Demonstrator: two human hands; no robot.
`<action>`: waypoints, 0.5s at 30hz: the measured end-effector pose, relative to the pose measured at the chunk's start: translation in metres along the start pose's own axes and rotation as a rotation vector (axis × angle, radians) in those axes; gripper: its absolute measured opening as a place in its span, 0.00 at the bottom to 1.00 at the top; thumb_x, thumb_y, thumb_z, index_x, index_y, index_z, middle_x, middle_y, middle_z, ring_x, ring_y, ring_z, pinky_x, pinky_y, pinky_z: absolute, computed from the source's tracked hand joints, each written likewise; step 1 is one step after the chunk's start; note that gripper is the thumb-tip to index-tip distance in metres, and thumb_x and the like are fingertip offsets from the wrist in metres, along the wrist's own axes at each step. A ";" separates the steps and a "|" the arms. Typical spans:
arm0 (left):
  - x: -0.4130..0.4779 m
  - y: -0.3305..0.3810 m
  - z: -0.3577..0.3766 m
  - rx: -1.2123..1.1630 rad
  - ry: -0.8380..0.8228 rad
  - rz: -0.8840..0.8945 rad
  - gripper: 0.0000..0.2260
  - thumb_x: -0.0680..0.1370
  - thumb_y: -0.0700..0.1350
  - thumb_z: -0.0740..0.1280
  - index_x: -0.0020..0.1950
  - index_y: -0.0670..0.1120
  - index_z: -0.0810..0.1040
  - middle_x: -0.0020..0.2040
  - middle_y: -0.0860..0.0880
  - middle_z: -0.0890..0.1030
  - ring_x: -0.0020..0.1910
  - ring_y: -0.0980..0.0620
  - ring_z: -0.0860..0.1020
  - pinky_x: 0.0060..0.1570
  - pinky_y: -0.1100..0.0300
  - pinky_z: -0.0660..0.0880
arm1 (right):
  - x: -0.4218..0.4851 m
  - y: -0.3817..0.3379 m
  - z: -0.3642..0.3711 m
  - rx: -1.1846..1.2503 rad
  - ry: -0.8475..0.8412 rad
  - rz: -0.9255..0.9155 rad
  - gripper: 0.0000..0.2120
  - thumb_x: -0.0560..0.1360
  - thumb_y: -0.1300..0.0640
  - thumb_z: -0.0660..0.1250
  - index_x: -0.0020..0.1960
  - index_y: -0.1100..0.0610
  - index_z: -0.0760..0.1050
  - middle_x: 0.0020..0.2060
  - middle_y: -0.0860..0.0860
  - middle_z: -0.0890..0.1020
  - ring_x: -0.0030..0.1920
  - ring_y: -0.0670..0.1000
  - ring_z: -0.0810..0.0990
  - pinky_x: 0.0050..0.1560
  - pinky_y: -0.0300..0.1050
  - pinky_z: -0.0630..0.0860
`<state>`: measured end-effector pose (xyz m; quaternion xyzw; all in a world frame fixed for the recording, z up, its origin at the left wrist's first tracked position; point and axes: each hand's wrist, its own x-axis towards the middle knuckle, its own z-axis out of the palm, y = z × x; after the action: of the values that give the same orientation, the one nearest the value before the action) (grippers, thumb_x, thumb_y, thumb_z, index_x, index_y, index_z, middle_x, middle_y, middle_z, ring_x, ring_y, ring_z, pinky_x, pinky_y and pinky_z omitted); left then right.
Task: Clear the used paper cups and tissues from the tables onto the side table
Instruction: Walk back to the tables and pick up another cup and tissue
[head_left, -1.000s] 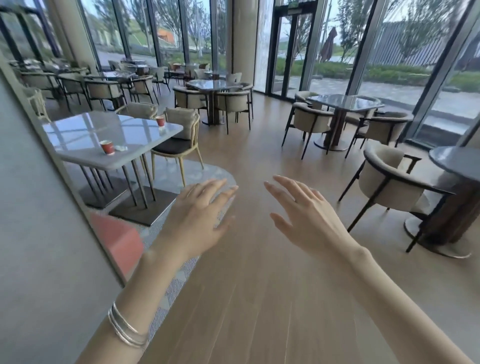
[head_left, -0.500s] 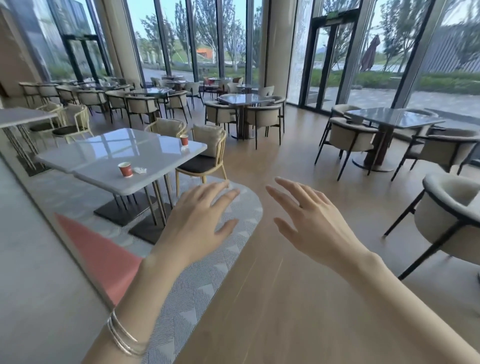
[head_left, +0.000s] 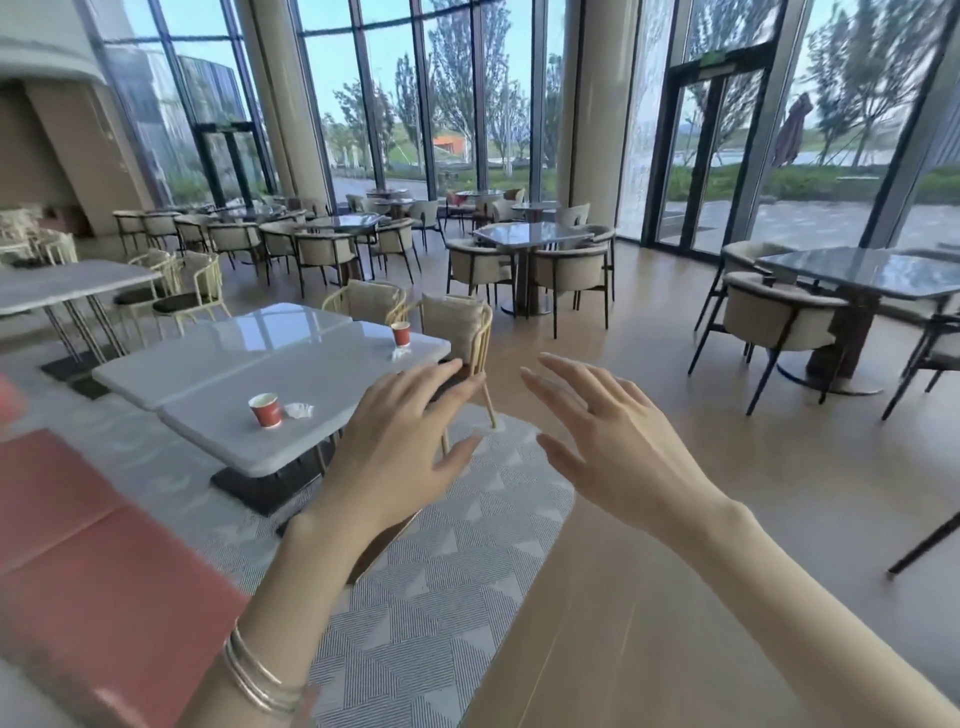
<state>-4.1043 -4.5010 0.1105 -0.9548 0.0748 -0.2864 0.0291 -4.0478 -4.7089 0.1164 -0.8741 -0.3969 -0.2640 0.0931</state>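
left hand (head_left: 400, 447): outstretched, palm down, fingers straight, holding nothing
right hand (head_left: 618, 447): outstretched, fingers spread, holding nothing

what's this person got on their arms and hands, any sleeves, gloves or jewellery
No sleeves or gloves are in view; both arms are uncovered as far as the picture shows. The left hand has a stack of thin silver bangles round its wrist. The right hand has no watch or bracelet at its wrist, and no rings show on either hand.

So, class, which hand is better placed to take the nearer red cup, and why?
Probably the left hand: open, and on the same side as the nearer red cup; the right hand lies farther away.
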 end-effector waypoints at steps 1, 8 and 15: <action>0.005 -0.008 0.011 -0.004 -0.013 -0.009 0.25 0.75 0.53 0.64 0.71 0.49 0.67 0.69 0.47 0.71 0.67 0.45 0.68 0.65 0.48 0.64 | 0.010 0.005 0.013 0.008 -0.010 -0.010 0.26 0.75 0.51 0.64 0.71 0.54 0.62 0.69 0.53 0.67 0.68 0.53 0.66 0.66 0.49 0.63; 0.033 -0.074 0.096 0.000 -0.115 -0.134 0.25 0.76 0.56 0.59 0.72 0.52 0.65 0.70 0.49 0.68 0.69 0.48 0.66 0.67 0.49 0.62 | 0.080 0.044 0.109 0.075 -0.099 -0.060 0.27 0.75 0.50 0.64 0.71 0.53 0.62 0.70 0.53 0.67 0.68 0.54 0.67 0.66 0.51 0.64; 0.089 -0.145 0.160 0.063 -0.114 -0.283 0.24 0.75 0.53 0.66 0.70 0.50 0.68 0.68 0.49 0.71 0.66 0.46 0.70 0.64 0.48 0.66 | 0.189 0.099 0.195 0.093 -0.168 -0.156 0.27 0.77 0.48 0.60 0.73 0.51 0.58 0.72 0.51 0.62 0.70 0.52 0.62 0.68 0.48 0.61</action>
<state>-3.9244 -4.3701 0.0401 -0.9691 -0.0711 -0.2351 0.0225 -3.7960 -4.5806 0.0579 -0.8545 -0.4818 -0.1775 0.0791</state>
